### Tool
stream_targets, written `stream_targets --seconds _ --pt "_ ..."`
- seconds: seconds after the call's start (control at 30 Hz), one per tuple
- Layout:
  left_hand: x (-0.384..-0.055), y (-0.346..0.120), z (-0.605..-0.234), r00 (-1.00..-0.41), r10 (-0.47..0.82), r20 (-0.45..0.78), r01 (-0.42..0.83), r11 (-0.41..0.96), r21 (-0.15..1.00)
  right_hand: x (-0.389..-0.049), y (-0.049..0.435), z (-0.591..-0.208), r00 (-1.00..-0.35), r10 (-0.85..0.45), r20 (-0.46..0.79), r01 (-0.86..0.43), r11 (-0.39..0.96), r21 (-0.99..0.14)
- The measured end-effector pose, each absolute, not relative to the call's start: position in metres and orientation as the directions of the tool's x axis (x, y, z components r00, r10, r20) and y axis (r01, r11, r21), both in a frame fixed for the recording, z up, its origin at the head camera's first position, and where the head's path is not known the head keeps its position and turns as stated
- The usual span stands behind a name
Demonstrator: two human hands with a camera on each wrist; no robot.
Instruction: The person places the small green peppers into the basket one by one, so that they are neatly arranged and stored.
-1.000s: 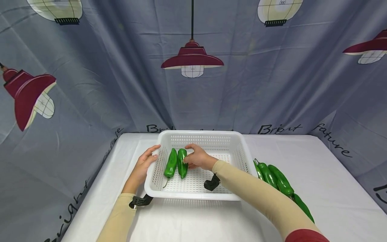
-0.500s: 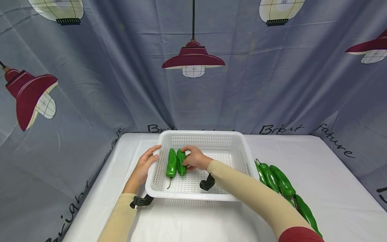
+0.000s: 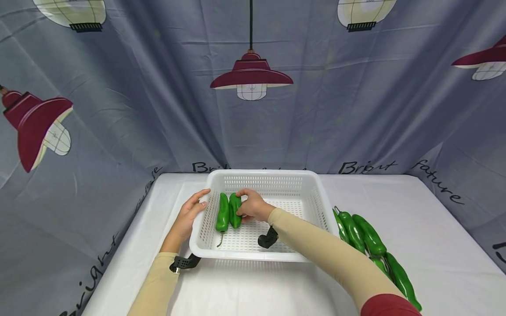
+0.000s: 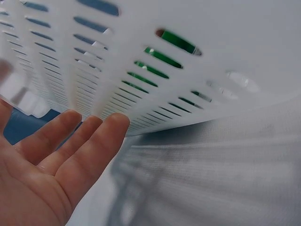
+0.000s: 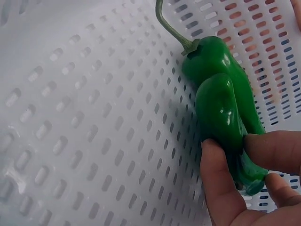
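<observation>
My right hand (image 3: 254, 205) reaches into a white perforated basket (image 3: 253, 254) and pinches a glossy green pepper (image 3: 235, 210) between thumb and fingers. In the right wrist view, that pepper (image 5: 218, 108) lies against a second green pepper (image 5: 233, 70), whose curved stem points away from the hand. The second pepper (image 3: 222, 213) is nearer the basket's left wall in the head view. My left hand (image 3: 190, 216) is at the left wall, thumb and index fingertips right at the rim. In the left wrist view, its extended fingers (image 4: 94, 150) are at the slotted outer wall.
Several more green peppers (image 3: 371, 237) lie on the white tablecloth (image 3: 435, 228) right of the basket, partly behind the right forearm (image 3: 328, 254). A grey curtain (image 3: 166, 87) printed with lamps stands behind the table. Each wrist wears a black camera mount (image 3: 268, 238).
My right hand has moved left a little with its pepper, which now sits close beside the other one. That other pepper has turned more upright in view. The left hand stays at the rim.
</observation>
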State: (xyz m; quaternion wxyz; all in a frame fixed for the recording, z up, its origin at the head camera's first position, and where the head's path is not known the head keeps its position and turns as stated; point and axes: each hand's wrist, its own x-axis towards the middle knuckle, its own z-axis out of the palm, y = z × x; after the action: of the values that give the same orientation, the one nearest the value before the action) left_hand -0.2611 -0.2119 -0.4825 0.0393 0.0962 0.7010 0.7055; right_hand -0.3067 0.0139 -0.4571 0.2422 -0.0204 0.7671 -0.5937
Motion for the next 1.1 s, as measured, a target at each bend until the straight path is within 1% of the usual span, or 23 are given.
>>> stream_targets --seconds 0.23,0.43,0.83,1.1 --pt "-0.262 -0.21 -0.484 -0.975 0.202 0.094 0.088 -0.04 0.995 -0.305 0.018 -0.451 -0.885 -0.309 -0.349 0.25 0.318 -0.915" --pt "-0.263 -0.21 -0.484 -0.973 0.208 0.097 0.088 -0.053 0.995 -0.305 0.039 -0.44 -0.884 -0.325 -0.337 0.209 0.37 -0.905" --pt "-0.262 -0.216 -0.486 -0.976 0.203 0.082 0.075 -0.044 0.996 -0.305 0.111 -0.401 -0.873 -0.351 -0.339 0.153 0.464 -0.873" --pt "-0.262 -0.213 -0.486 -0.972 0.214 0.091 0.085 -0.039 0.996 -0.295 0.174 -0.375 -0.875 -0.357 -0.328 0.105 0.521 -0.847"
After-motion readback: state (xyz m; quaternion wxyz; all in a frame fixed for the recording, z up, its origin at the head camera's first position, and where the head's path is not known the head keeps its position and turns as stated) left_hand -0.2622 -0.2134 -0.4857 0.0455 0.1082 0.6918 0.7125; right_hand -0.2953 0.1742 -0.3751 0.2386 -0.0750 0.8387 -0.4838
